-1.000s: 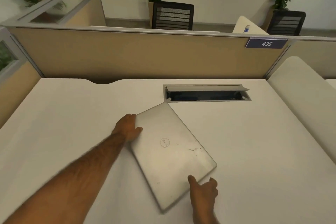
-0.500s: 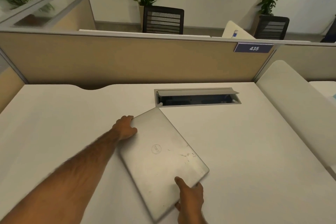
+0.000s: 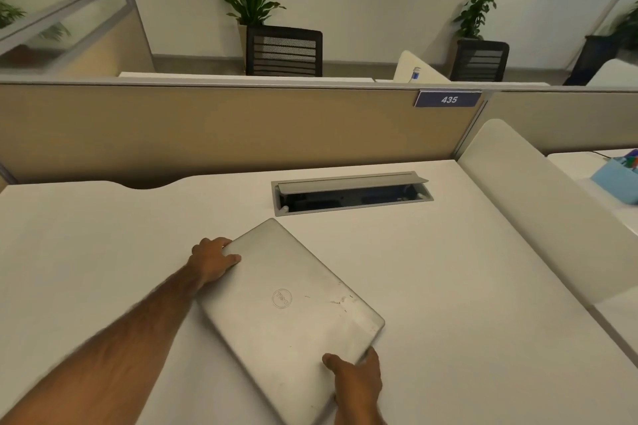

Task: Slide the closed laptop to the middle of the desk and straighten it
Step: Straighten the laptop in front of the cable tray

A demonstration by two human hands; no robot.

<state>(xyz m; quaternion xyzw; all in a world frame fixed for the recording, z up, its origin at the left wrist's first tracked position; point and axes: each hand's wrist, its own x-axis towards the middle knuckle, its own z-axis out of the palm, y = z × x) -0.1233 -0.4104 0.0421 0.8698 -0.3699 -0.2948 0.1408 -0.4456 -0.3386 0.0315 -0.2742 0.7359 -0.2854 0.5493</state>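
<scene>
A closed silver laptop (image 3: 286, 314) lies askew on the white desk (image 3: 466, 286), its long sides running from upper left to lower right. My left hand (image 3: 212, 259) grips its far left edge, thumb on the lid, fingers curled around the rim. At the near right corner my right hand (image 3: 355, 379) holds the laptop, thumb on top and fingers along the side. The lid shows a round logo and scratches.
An open grey cable tray (image 3: 352, 193) is cut into the desk just beyond the laptop. A beige partition (image 3: 224, 128) with a 435 sign (image 3: 448, 99) closes the back. A white divider (image 3: 542, 210) bounds the right side. A blue box (image 3: 618, 179) sits on the neighbouring desk.
The view has tilted up and shifted. My right hand has closed further over the laptop's near right corner. The laptop has stayed at roughly the same skew, slightly nearer to me.
</scene>
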